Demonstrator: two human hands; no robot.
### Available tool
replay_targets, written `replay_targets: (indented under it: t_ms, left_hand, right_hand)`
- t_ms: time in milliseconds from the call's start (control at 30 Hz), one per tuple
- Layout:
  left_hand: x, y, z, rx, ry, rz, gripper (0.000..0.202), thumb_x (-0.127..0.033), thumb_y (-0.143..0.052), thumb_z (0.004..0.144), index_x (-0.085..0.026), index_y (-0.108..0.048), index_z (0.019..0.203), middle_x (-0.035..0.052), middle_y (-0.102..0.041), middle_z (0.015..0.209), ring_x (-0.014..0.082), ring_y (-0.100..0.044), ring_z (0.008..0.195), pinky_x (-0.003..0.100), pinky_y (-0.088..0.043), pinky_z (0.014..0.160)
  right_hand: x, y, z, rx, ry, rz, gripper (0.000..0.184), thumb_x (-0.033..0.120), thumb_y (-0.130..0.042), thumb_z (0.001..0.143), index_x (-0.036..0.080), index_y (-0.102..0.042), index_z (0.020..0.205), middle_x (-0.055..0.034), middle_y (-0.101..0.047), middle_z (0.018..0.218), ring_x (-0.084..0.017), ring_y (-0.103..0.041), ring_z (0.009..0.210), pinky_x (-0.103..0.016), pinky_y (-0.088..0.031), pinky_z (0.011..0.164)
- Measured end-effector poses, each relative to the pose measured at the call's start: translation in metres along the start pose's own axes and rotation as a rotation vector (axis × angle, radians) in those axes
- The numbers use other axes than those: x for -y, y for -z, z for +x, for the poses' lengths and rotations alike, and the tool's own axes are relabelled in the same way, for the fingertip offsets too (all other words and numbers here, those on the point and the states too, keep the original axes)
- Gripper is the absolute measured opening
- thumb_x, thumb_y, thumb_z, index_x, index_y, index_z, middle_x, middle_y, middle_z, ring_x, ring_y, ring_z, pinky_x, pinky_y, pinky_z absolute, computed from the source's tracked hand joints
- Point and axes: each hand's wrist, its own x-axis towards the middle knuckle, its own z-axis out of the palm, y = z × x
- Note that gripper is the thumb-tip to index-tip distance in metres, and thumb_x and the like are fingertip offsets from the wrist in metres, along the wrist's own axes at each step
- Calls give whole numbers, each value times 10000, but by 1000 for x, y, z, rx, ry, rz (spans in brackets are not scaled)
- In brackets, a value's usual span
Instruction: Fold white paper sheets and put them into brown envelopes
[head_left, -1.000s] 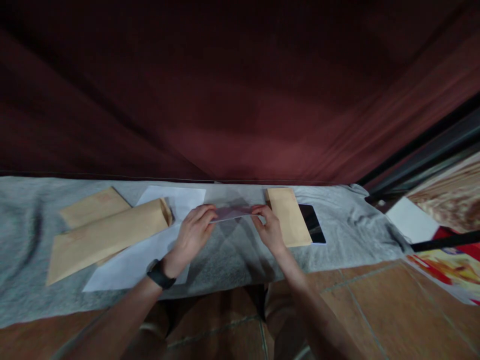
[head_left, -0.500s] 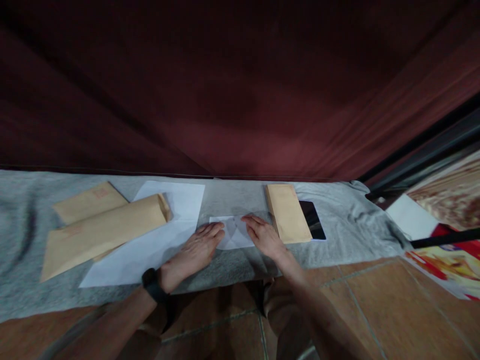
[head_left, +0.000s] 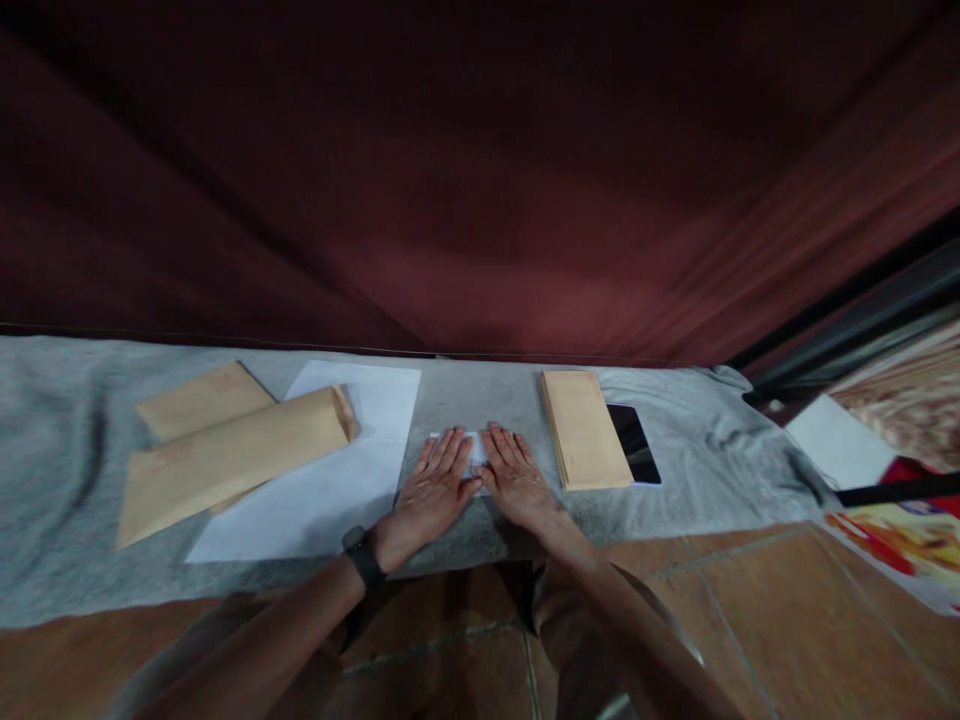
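Observation:
A small piece of folded white paper (head_left: 478, 452) lies on the grey cloth in front of me, mostly covered by my hands. My left hand (head_left: 435, 487) rests flat on its left part, fingers stretched forward. On the right part, my right hand (head_left: 516, 478) presses down, also flat. The two thumbs come close together over the paper. Just right of my right hand is a stack of brown envelopes (head_left: 587, 430). Left of my left hand, large white sheets (head_left: 322, 510) lie under a puffed-out brown envelope (head_left: 240, 455).
Another brown envelope (head_left: 206, 400) lies at the far left. A dark-screened tablet or phone (head_left: 634, 445) sticks out from under the stack. The grey cloth (head_left: 720, 470) covers the narrow surface, with a dark red curtain (head_left: 480, 200) behind it. A printed colourful box (head_left: 900, 545) is at right.
Both hands have flattened and moved together over the small white paper, hiding most of it. The view has shifted slightly; envelopes and sheets lie as before.

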Motion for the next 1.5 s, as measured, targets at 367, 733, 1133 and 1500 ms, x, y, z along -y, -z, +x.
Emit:
replay_targets:
  t_ms: [367,733,1133,1500]
  left_hand:
    - [3,5,-5,-39,63,63,731,-515,-481,956,-58,-386,1518,223,-386,1592,326,-328,1503,497,-280,1217]
    - [6,41,30,50,149,-23,440,-305,-495,953,-140,-563,1355,184,-593,1323,334,-553,1198,480,-434,1010]
    - [27,48,53,91,360,-369,50,-219,-638,810,-208,-610,770,36,-636,814,213,-596,821,340,-448,795]
    - [28,64,48,130,724,-1600,353,-522,-705,770,-197,-643,892,52,-704,860,210,-659,824,315,-491,693]
  right_hand:
    - [-8,-3,-7,-46,-73,-40,645,460,-377,1051,88,-318,1574,-159,-304,1634,-276,-268,1532,-501,-240,1244]
    - [0,7,1,-26,-56,-23,611,415,-430,1039,112,-351,1563,-150,-323,1628,-297,-292,1520,-544,-175,1260]
    - [5,22,-6,43,137,86,671,429,-538,996,123,-349,1563,-157,-305,1644,-281,-274,1528,-498,-243,1258]
    - [14,39,0,-170,100,418,717,35,-477,835,230,-452,1525,-83,-521,1523,-258,-497,1397,-478,-378,1204]
